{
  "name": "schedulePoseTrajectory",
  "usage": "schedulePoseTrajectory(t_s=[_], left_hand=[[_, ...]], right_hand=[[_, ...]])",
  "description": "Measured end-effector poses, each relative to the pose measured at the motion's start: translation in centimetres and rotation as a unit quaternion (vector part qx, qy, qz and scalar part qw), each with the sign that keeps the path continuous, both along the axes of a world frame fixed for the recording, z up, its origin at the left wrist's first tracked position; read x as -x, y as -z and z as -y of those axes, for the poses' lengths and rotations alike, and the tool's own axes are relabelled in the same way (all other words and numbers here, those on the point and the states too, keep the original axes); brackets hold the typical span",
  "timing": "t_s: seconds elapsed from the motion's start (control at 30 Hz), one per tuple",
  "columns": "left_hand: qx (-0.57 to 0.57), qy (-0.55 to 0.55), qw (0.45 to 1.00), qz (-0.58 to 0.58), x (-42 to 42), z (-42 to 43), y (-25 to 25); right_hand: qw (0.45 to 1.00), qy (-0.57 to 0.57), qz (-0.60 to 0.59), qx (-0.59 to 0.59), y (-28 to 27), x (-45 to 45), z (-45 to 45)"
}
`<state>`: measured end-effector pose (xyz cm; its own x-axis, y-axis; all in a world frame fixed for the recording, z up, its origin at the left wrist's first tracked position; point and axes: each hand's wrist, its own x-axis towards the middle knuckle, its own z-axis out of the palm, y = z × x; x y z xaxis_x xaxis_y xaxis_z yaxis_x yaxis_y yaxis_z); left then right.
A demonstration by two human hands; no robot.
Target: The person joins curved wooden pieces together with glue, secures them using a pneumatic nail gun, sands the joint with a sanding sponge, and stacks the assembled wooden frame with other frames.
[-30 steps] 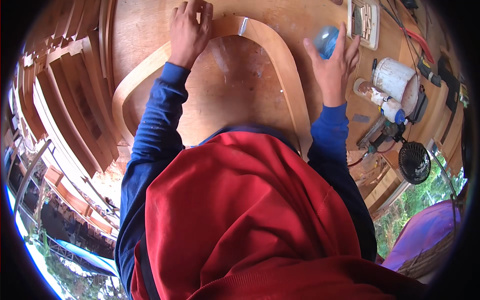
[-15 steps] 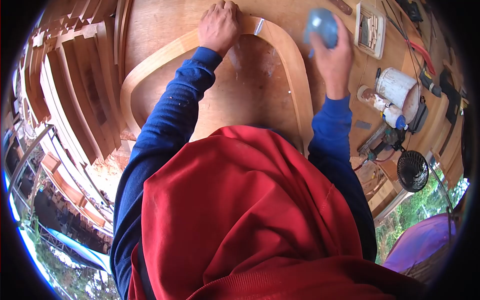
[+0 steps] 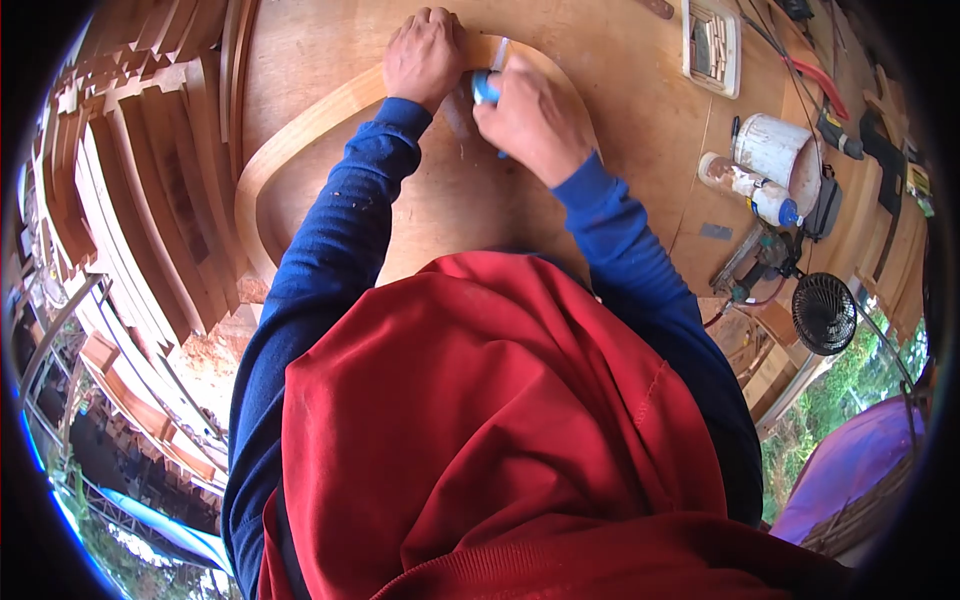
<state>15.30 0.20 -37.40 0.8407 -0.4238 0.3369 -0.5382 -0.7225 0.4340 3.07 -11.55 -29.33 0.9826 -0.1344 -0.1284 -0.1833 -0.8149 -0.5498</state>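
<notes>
A curved wooden frame (image 3: 312,122) lies on the plywood tabletop in a wide arch. At its top, a whitish streak (image 3: 502,50) crosses the wood like a joint line. My left hand (image 3: 425,60) is closed over the arch just left of that streak, pressing on the wood. My right hand (image 3: 535,115) is wrapped round a small translucent blue bottle (image 3: 485,88), close to the streak. Most of the bottle is hidden by my fingers, and whether it touches the wood I cannot tell.
Stacked curved wooden pieces (image 3: 150,190) stand at the left. To the right are a white tray of small wooden dowels (image 3: 712,45), a white bucket (image 3: 775,150), a stained bottle with a blue cap (image 3: 750,190), a power tool (image 3: 765,255) and a black fan (image 3: 824,313).
My right hand has swung left with the blue bottle, from beside the arch to the streak at its top. My left hand stays on the frame; the view has shifted slightly.
</notes>
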Motion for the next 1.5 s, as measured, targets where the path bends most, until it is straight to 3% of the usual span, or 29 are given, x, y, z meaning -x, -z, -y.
schedulePoseTrajectory(t_s=[0.07,0.17,0.33,0.43,0.53,0.67,0.8,0.9,1.0,1.1,1.13,1.2,1.27,1.3,1.4,1.5], left_hand=[[-0.001,0.002,1.0,-0.006,0.1,0.0,-0.4],[-0.014,0.001,1.0,-0.007,0.1,0.0,-0.3],[-0.034,0.005,0.999,-0.009,0.2,0.1,-0.2],[-0.026,0.01,1.0,-0.006,0.4,-0.1,-0.2],[-0.028,0.008,1.0,-0.005,0.6,-0.1,0.0],[-0.019,0.01,1.0,-0.006,0.4,0.0,-0.4],[-0.017,0.016,1.0,-0.006,0.5,-0.1,-0.3],[0.11,0.036,0.992,0.047,0.5,-0.6,1.8],[0.076,0.048,0.996,-0.024,0.4,-0.6,0.6],[0.093,0.044,0.994,0.046,0.5,-0.6,1.3],[0.074,0.046,0.996,0.016,0.4,-0.5,0.9],[0.033,0.052,0.997,-0.043,0.4,-0.6,0.3],[0.068,0.05,0.996,0.035,0.6,-0.9,1.9],[0.083,0.058,0.992,0.078,0.5,-0.8,2.3],[-0.037,0.022,0.999,0.001,0.3,-0.1,0.0],[-0.025,0.015,1.0,-0.002,0.2,0.2,-0.2]], right_hand=[[0.997,-0.026,-0.065,-0.02,-0.2,2.5,-0.2],[0.995,0.033,0.048,-0.082,-3.3,4.6,1.9],[0.984,0.108,0.137,0.022,-4.3,1.8,8.6],[0.972,0.135,0.158,-0.113,-4.6,-1.0,7.4],[0.984,0.116,0.136,-0.011,-0.8,-1.6,6.2],[0.985,0.129,0.103,-0.059,-0.2,-2.1,2.3],[0.97,0.104,0.219,-0.017,4.0,-3.3,2.6],[0.954,0.084,0.283,0.048,3.9,-5.1,3.6],[0.945,0.125,0.3,-0.036,1.0,-6.4,5.1],[0.952,0.104,0.288,-0.027,-0.8,-4.0,4.0],[0.954,0.093,0.283,-0.03,-0.9,-3.3,3.5],[0.953,0.07,0.293,0.026,2.5,-3.6,3.9],[0.942,0.07,0.328,0.015,4.4,-4.6,4.0],[0.949,0.084,0.294,0.081,1.9,-5.5,4.2],[0.936,0.105,0.334,0.044,3.4,-7.8,7.6],[0.949,0.11,0.29,0.062,3.1,-6.5,8.8]])
